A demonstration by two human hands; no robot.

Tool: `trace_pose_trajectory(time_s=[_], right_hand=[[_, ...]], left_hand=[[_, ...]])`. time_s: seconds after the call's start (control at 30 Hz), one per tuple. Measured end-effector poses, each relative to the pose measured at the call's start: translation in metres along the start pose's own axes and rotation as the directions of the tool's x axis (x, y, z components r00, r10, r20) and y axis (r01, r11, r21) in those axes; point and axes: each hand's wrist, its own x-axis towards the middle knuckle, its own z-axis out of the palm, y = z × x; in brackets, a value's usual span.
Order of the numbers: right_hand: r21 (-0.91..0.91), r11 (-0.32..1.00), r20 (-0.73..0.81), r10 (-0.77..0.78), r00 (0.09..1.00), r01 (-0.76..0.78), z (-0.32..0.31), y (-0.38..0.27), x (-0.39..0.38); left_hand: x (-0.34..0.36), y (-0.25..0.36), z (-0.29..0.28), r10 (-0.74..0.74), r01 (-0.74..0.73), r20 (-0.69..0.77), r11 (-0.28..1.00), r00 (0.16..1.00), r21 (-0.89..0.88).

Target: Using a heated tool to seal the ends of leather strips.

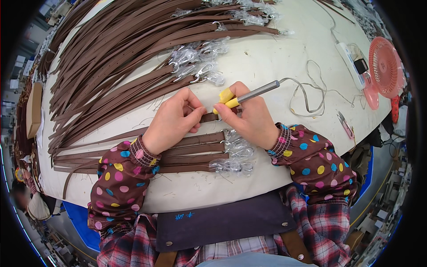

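Evidently, strap (208,118) lies between left hand (174,119), pinching it apparently for steadiness, and right hand (252,116), gripping corded tool (260,91) pen-fashion, likely for fine control. Tip (215,110) close to strap; contact unclear. Other straps (195,148) rest on table (267,55), wrapped clasps (239,150) rightward, presumably against tangling.

Straps (133,49) were brown; pen-like tool (259,91), yellow and grey. 2 sleeves (116,184) showed pink, yellow and blue dots on maroon. Shirt (322,231) was red-black-white plaid; fan (384,66), coral pink; tabletop (271,53), off-white.
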Motion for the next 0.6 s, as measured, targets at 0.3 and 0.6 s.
trace_pose_trajectory(time_s=[0.3, 0.6], right_hand=[[0.05, 0.998, -0.129, -0.042, 0.991, 0.049, -0.005, -0.001, 0.001], [0.079, 0.997, -0.04, -0.009, 0.999, 0.012, 0.001, 0.003, 0.001]], left_hand=[[0.001, 0.01, 0.004, 0.158, -0.18, 0.091, 0.909, 0.983, 0.376], [0.001, 0.001, -0.002, -0.014, 0.014, 0.016, 1.0, 1.0, -0.025]])
